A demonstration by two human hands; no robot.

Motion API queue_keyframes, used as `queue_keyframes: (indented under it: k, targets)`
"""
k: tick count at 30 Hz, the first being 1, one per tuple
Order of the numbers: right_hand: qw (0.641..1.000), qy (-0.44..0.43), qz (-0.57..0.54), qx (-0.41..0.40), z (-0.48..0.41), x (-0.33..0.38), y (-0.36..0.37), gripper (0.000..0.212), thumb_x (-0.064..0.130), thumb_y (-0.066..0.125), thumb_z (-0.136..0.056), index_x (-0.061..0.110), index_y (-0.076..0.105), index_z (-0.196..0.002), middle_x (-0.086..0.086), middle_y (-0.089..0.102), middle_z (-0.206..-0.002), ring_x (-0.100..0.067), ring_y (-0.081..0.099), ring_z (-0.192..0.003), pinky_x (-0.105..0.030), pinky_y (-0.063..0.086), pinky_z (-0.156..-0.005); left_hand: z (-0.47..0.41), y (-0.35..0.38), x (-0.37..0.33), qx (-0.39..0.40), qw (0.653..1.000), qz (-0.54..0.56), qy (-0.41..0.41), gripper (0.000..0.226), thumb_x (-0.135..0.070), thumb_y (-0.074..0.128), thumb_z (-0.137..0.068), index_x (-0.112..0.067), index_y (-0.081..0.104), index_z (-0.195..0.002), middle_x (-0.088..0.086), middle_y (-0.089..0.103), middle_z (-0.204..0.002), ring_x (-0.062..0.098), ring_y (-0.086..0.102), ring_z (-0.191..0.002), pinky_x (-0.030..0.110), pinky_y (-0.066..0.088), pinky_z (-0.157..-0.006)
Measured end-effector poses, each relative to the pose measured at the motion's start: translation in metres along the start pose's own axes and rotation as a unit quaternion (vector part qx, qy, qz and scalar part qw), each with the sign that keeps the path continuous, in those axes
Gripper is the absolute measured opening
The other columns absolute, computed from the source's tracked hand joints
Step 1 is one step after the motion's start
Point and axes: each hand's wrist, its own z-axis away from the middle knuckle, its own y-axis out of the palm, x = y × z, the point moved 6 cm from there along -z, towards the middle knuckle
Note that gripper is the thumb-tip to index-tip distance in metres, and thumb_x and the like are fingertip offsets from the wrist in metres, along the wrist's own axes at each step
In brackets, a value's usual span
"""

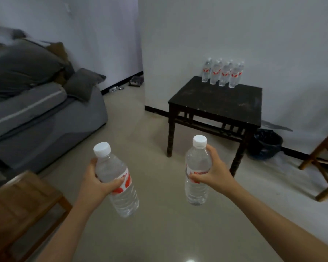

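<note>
I hold two clear plastic water bottles with white caps and red-and-white labels out in front of me over the floor. My left hand [95, 181] grips the left bottle [119, 193] around its upper body; this bottle tilts to the left. My right hand [214, 172] grips the right bottle [196, 188] at its label, nearly upright. Ahead stands a dark wooden table [216, 103] against the white wall. Several matching water bottles [222, 73] stand grouped at its back edge.
A grey sofa [45, 118] with cushions fills the left side. A wooden piece of furniture [17, 208] sits at the lower left, and a wooden frame [324, 163] at the right edge. A bin with a black bag [264, 145] stands right of the table. The floor is pale tile.
</note>
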Motion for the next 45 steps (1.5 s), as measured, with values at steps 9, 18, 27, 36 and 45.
queue_keyframes:
  k: [9,18,27,36,45]
  targets:
    - [1.0,-0.003,-0.008,-0.004,-0.047,0.035,0.071,0.088,0.013,0.081,-0.065,0.043,0.022,-0.123,0.027,0.041,-0.104,-0.005,0.049,-0.095,-0.023,0.042,-0.081,-0.042,-0.069,0.034,-0.026,0.999,-0.005,-0.018,0.072,-0.004,0.083,-0.06,-0.023,0.043,-0.116,-0.001,0.058,-0.104,0.017,0.058,-0.094,0.035,0.048,-0.08]
    - [0.999,-0.02,0.013,0.033,-0.137,0.043,0.104,0.089,0.015,0.081,-0.063,0.042,0.024,-0.126,0.026,0.044,-0.108,-0.004,0.051,-0.097,-0.021,0.043,-0.079,-0.118,-0.074,0.06,-0.028,0.999,-0.003,-0.026,0.068,0.003,0.079,-0.063,-0.024,0.043,-0.114,-0.012,0.056,-0.1,0.006,0.057,-0.089,0.022,0.046,-0.069]
    - [0.999,-0.027,-0.017,0.041,-0.256,0.054,0.14,0.084,0.015,0.08,-0.066,0.043,0.025,-0.122,0.009,0.048,-0.113,-0.012,0.052,-0.102,-0.02,0.043,-0.078,-0.232,-0.094,0.054,-0.052,0.998,-0.019,0.0,0.07,0.004,0.078,-0.063,-0.017,0.043,-0.12,-0.008,0.056,-0.101,0.002,0.055,-0.087,0.022,0.046,-0.07]
    - [1.0,0.012,-0.001,0.024,-0.347,0.049,0.19,0.085,0.02,0.081,-0.064,0.043,0.026,-0.125,0.01,0.049,-0.115,-0.012,0.052,-0.106,-0.027,0.046,-0.085,-0.346,-0.131,0.085,-0.06,0.997,-0.039,0.007,0.068,0.0,0.083,-0.057,-0.021,0.043,-0.108,-0.01,0.052,-0.094,0.004,0.052,-0.083,0.02,0.044,-0.068]
    - [0.997,0.033,-0.002,-0.069,-0.474,0.09,0.256,0.089,0.013,0.081,-0.063,0.034,0.029,-0.132,0.007,0.049,-0.117,-0.015,0.05,-0.106,-0.017,0.043,-0.077,-0.526,-0.2,0.104,-0.014,0.998,-0.026,0.047,0.077,-0.017,0.085,-0.048,-0.018,0.044,-0.113,-0.001,0.055,-0.1,0.013,0.055,-0.087,0.031,0.046,-0.077]
